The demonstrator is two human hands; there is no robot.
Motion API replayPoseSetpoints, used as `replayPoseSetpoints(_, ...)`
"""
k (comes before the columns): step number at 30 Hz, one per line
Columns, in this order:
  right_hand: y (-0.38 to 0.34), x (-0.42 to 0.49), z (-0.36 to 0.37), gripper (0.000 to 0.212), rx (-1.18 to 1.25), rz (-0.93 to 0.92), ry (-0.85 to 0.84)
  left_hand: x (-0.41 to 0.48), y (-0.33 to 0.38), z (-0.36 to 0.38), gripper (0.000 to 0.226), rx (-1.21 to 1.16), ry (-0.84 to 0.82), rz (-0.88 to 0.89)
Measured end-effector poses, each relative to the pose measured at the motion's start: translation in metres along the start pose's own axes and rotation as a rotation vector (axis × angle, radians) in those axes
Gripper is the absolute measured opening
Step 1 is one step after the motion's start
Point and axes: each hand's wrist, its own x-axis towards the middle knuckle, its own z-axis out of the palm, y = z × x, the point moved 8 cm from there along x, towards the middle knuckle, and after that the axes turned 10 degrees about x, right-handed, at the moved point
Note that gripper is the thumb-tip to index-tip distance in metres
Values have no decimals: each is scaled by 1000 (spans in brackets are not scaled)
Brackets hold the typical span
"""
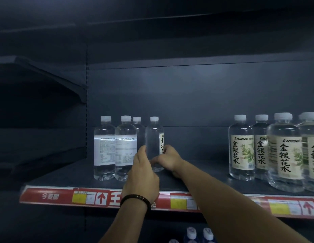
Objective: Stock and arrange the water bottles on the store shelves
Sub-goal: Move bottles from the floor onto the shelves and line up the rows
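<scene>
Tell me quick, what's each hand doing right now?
Left hand: holds the bottle from its left side.
Right hand: grips the same bottle from the right.

Bottle labels (287, 155) read "LIDONG 金银花水"; shelf strip (47, 196) shows "王".

Dim, dark-grey shelf (196, 172), perhaps metal, red price strip (54, 196) along its edge.
</scene>
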Motion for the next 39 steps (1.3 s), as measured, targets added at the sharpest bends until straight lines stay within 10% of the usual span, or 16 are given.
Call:
replayPoseSetpoints(13,3,-55,-53,97,-267,-56,56,17,9,18,33,-345,-343,58)
replayPoseSetpoints(26,-33,-204,-119,87,-706,-396,-7,-13,93,54,51,-465,-469,56)
replayPoseSetpoints(39,-15,-237,-200,101,-688,-283,72,-46,181,96,55,-394,-500,124)
